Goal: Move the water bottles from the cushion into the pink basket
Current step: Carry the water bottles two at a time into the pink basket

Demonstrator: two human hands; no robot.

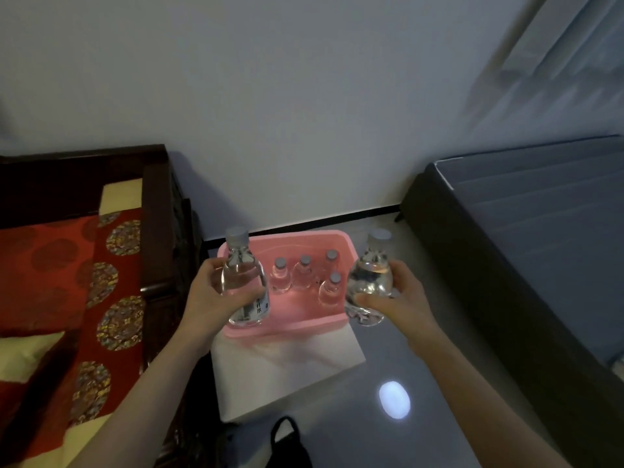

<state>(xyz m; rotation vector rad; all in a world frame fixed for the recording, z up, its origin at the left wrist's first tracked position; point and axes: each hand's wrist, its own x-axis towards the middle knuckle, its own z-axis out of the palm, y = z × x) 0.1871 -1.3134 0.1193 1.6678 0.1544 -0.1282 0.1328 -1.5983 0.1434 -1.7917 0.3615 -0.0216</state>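
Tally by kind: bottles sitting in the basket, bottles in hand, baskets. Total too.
Upright bottles inside the pink basket: 4
Held bottles, left bottle in left hand, right bottle in right hand: 2
Pink basket: 1
Total: 7 things, 6 of them bottles

Left bottle (243, 285), right bottle (369, 282) aloft, pink basket (287, 327) (four more (304, 273) inside)

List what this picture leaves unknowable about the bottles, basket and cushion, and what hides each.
1. Head view: the print on the left bottle, gripped by the left hand, is too small and blurred to read.
2. Head view: that bottle and the right bottle, gripped by the right hand, hide the side corners of the pink basket.
3. Head view: the red cushion runs off the left edge; any bottles beyond it are unseen.
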